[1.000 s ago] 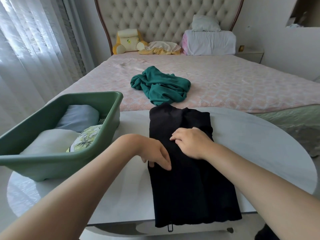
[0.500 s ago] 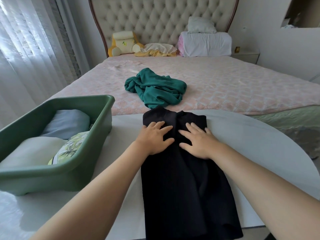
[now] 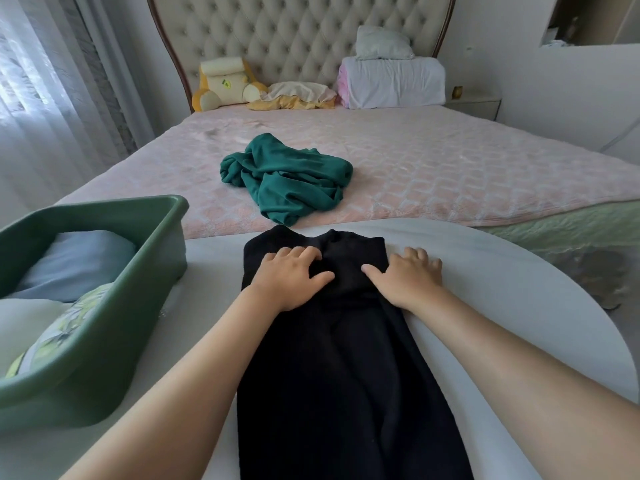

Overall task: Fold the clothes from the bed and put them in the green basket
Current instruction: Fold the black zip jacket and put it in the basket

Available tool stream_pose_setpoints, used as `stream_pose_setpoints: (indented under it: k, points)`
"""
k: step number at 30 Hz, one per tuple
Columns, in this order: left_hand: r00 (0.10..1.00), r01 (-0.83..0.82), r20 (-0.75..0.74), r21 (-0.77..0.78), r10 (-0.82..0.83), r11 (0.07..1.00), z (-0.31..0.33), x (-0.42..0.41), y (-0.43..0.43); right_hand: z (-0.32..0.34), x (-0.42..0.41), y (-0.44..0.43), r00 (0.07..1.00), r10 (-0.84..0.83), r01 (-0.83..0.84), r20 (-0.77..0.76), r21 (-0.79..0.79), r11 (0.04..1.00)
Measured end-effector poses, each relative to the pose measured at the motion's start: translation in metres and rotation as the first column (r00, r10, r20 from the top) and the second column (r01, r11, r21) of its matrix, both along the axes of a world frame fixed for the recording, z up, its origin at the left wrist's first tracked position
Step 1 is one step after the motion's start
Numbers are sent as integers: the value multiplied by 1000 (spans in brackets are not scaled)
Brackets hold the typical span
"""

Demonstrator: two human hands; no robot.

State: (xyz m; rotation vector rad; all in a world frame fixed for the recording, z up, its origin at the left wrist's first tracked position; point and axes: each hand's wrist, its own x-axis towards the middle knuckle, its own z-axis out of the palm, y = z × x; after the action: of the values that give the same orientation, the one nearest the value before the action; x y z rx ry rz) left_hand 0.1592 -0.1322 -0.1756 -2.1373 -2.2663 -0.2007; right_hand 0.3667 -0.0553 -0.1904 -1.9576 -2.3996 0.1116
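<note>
Here, left grip (image 3: 291, 279) open on black garment (image 3: 341, 375), right grip (image 3: 407, 280) open across its edge

I see the left forearm (image 3: 194, 382) and right forearm (image 3: 502, 362) bare, the left grip (image 3: 291, 278) and right grip (image 3: 405, 282) bare hands.

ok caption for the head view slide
Left hand and right hand rest on a black garment on the table beside the green basket.
</note>
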Motion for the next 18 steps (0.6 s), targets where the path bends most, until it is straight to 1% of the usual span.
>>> stream_pose_setpoints:
  k: [2,5,7,9,10,12,14,16,18]
  points:
    - [1000,-18,4,9,18,1000,-5,0,2,-4,0,1,999,31,-33,-42,-42,999]
    - [999,-22,27,23,22,999,-2,1,0,-4,-5,-1,984,93,-103,-153,-55,993]
    - [996,-5,92,-16,6,1000,2,-1,-2,-1,-9,-4,969,118,-124,-217,-12,992]
    - [985,22,171,-91,-6,996,8,-4,-4,1,-12,-9,954,166,-155,-250,61,986]
    - [974,36,225,-126,-7,991,11,-6,-6,3,-14,-12,935,198,-187,-294,68,980]
    - [953,51,301,-176,4,983,19,-14,-10,9,-18,-19,863,234,-253,-447,18,967]
    - [963,21,264,-241,44,970,25,-23,-17,12,-22,-26,804,229,-272,-549,2,962]
    - [964,-27,244,-315,109,949,26,-30,-24,16,-27,-31,765,194,-228,-614,23,973]
    - [943,-40,301,-324,143,945,20,-33,-31,25,-32,-35,711,135,-147,-690,41,988]
